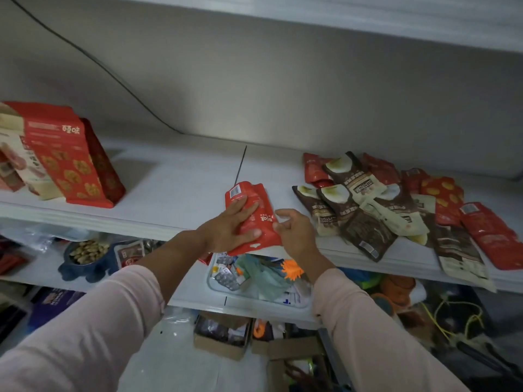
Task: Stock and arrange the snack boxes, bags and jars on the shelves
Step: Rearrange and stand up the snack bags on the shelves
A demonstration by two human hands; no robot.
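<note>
A red snack pouch (pixel 264 222) lies flat at the front edge of the white middle shelf (pixel 175 188), its lower end sticking out past the edge. My left hand (pixel 226 230) rests on top of it with fingers straight and spread. My right hand (pixel 297 236) is just right of the pouch, fingers loosely curled, thumb and fingertips at the pouch's right edge. A loose heap of brown-and-cream and red pouches (pixel 368 210) covers the right part of the same shelf. Tall red snack bags (pixel 70 165) stand at the left end.
The shelf below holds a dark bowl of nuts (pixel 87 251) and a clear tray (pixel 283 304) of blister packs and small items. Cardboard boxes (pixel 223 338) sit lower down. A black cable (pixel 113 77) runs along the back wall. Another shelf board (pixel 339 15) hangs overhead.
</note>
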